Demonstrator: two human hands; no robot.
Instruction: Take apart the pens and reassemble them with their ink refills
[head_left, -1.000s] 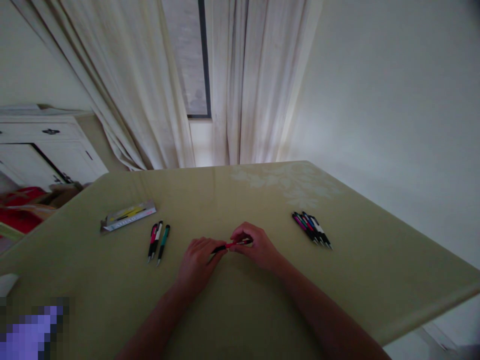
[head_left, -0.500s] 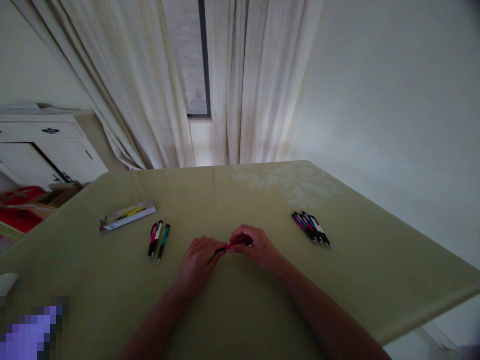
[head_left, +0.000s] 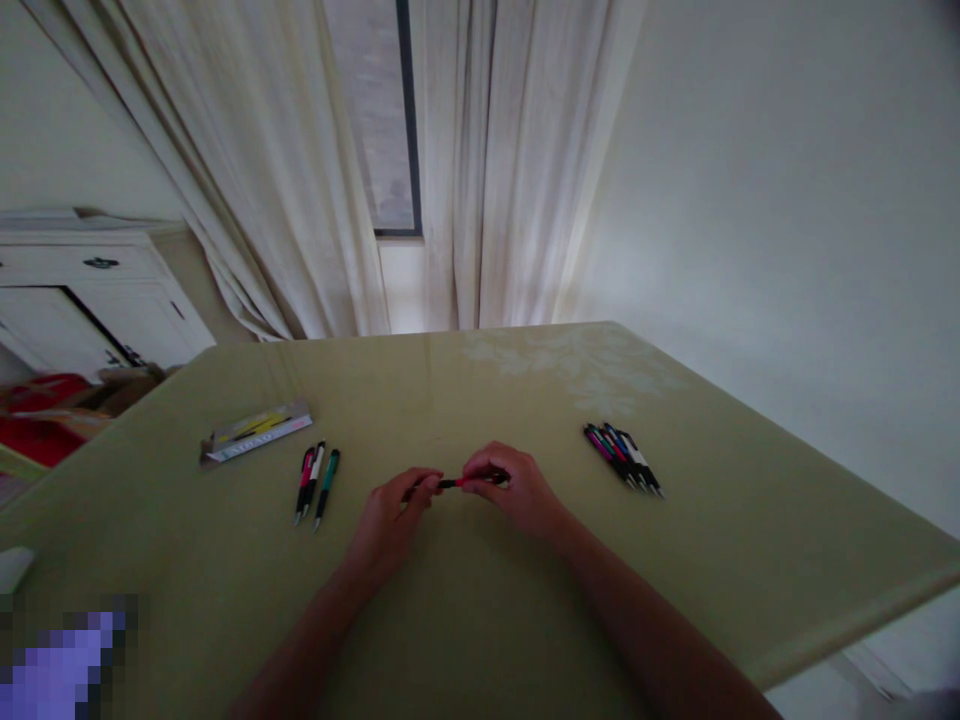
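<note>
From left on a green-covered table (head_left: pixel 480 620), a printed box (head_left: pixel 259 437) lies near three loose pens (head_left: pixel 314 475). At center, a left hand (head_left: pixel 390 515) pinches the black end of a red-and-black pen (head_left: pixel 448 484), having drawn back to bare more of its middle; the right hand (head_left: pixel 521 490) grips the red end with curled fingers. The shift seems to leave the joint exposed between two firm holds, though whether the halves have parted is too small to tell. A cluster of pens (head_left: pixel 624 460) rests at right.
</note>
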